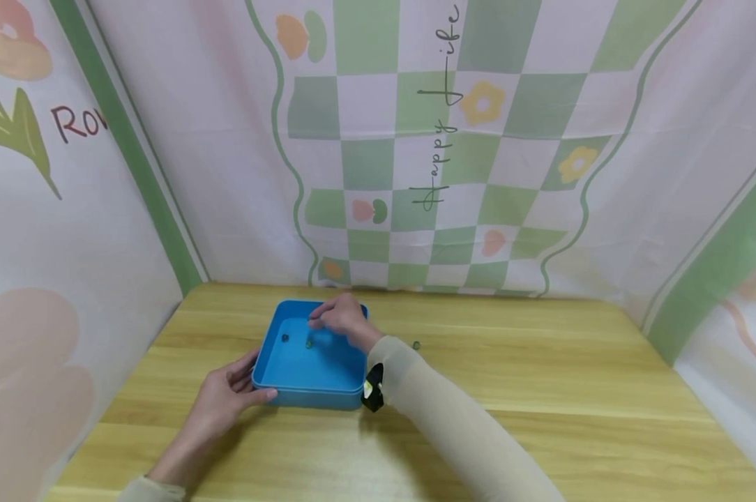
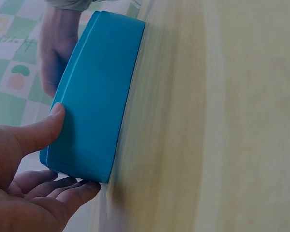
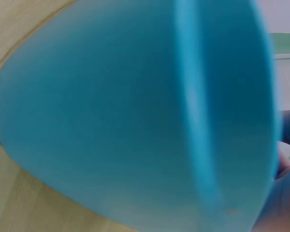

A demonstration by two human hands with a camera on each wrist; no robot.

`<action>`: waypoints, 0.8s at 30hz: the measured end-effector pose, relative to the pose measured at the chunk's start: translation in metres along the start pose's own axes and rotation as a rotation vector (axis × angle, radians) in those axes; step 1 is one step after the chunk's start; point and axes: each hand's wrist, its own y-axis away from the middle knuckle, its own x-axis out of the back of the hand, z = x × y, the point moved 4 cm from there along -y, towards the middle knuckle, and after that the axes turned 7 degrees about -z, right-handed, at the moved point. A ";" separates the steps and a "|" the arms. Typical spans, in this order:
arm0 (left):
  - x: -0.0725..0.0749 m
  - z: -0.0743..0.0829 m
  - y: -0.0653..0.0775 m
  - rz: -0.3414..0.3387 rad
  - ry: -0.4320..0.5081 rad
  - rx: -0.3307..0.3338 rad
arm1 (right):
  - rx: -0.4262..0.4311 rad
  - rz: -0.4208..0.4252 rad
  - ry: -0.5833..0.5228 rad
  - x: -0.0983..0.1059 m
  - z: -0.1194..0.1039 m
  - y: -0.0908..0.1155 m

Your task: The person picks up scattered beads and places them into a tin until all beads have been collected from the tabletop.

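A shallow, open blue plastic box (image 1: 312, 397) stands on the wooden table. My left hand (image 1: 221, 397) grips its near left corner; in the left wrist view the thumb presses one wall (image 2: 94, 96) and the fingers lie against the adjoining side. Inside the box are a dark marble-like ball (image 1: 285, 338) and a yellow-green one (image 1: 308, 344), both tiny. Over the box's far right part reaches my right hand (image 1: 343, 317), fingers bent downward; whether they pinch anything is hidden. The box wall (image 3: 101, 111) fills most of the right wrist view, leaving those fingertips unseen.
Another small greenish ball (image 1: 416, 345) lies on the table (image 1: 541, 390), right of the box. Behind the table hangs a patterned cloth (image 1: 416, 160), with more cloth at both sides. A black object (image 1: 374, 389) is strapped at my right wrist.
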 end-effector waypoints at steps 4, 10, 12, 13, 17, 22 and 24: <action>0.000 -0.001 0.001 0.002 0.004 0.005 | -0.008 0.000 0.003 0.000 0.001 0.000; 0.000 -0.001 -0.001 -0.002 -0.004 0.003 | -0.010 0.000 0.002 0.000 0.002 -0.001; 0.000 -0.001 -0.001 -0.003 -0.002 0.004 | -0.015 -0.001 0.000 0.000 0.004 -0.001; 0.000 -0.001 -0.001 -0.003 -0.001 0.005 | -0.018 -0.002 0.000 0.000 0.004 -0.002; 0.000 -0.002 -0.001 -0.005 0.007 0.005 | -0.025 0.004 0.002 0.000 0.006 -0.002; 0.000 -0.002 0.001 0.000 0.012 0.004 | -0.035 0.013 -0.011 0.001 0.005 -0.001; 0.000 -0.002 0.001 0.000 0.013 0.003 | -0.033 0.010 -0.016 0.002 0.003 0.001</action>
